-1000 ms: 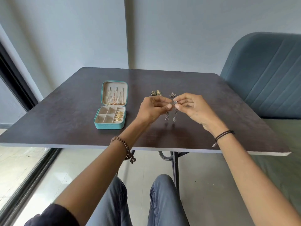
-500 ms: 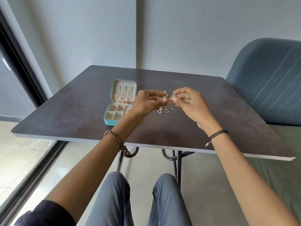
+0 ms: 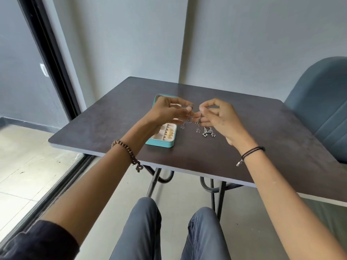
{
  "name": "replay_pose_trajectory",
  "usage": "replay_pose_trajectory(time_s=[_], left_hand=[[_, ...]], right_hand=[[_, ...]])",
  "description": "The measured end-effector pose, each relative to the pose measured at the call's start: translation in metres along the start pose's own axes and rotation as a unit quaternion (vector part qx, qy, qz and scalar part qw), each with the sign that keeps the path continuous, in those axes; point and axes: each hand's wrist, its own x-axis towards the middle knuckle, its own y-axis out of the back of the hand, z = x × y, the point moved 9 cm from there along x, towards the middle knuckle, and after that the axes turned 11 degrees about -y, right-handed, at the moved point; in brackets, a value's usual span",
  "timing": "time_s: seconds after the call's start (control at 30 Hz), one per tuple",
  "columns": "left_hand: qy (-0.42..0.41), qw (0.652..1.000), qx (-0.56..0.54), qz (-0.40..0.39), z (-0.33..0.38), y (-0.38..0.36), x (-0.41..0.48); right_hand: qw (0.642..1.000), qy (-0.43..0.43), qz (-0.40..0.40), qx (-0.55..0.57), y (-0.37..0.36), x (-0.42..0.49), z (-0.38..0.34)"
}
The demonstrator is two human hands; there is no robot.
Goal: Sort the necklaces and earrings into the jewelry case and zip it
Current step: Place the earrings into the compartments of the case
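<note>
The teal jewelry case (image 3: 159,143) lies open on the dark table (image 3: 262,139), its lid mostly hidden behind my left hand; gold earrings (image 3: 37,135) sit in one compartment. My left hand (image 3: 165,113) pinches a silver dangling earring (image 3: 187,120) above the table, just right of the case. My right hand (image 3: 219,117) pinches a second silver dangling earring (image 3: 198,123) close beside it. Another silver earring (image 3: 208,132) lies on the table below my right hand.
A blue upholstered chair (image 3: 323,109) stands at the table's right side. A dark window frame (image 3: 52,59) runs along the left. My knees (image 3: 174,231) are under the table's near edge, beside its black metal legs (image 3: 216,192).
My hands have drawn slightly apart, each now holding its own earring. My head has turned, so the table and case appear shifted right; one more earring now shows on the table.
</note>
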Motion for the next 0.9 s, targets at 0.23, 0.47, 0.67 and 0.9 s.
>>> replay_pose_trajectory(time_s=[0.23,0.47,0.67,0.9], left_hand=[[0.021,1.000,-0.020,0.005,-0.003,0.033,-0.003],[0.030,0.994,-0.105,0.021,-0.003,0.053,-0.010],[0.018,0.995,-0.074,0.067,-0.008,0.070,-0.013],[0.015,0.996,-0.043,0.079,-0.013,0.080,-0.015]], right_hand=[[0.999,0.036,0.000,-0.002,-0.029,0.015,-0.015],[0.998,0.017,-0.063,0.028,-0.055,0.027,-0.016],[0.996,0.000,-0.088,0.026,-0.070,0.031,-0.012],[0.995,-0.006,-0.093,0.042,-0.077,0.034,-0.010]])
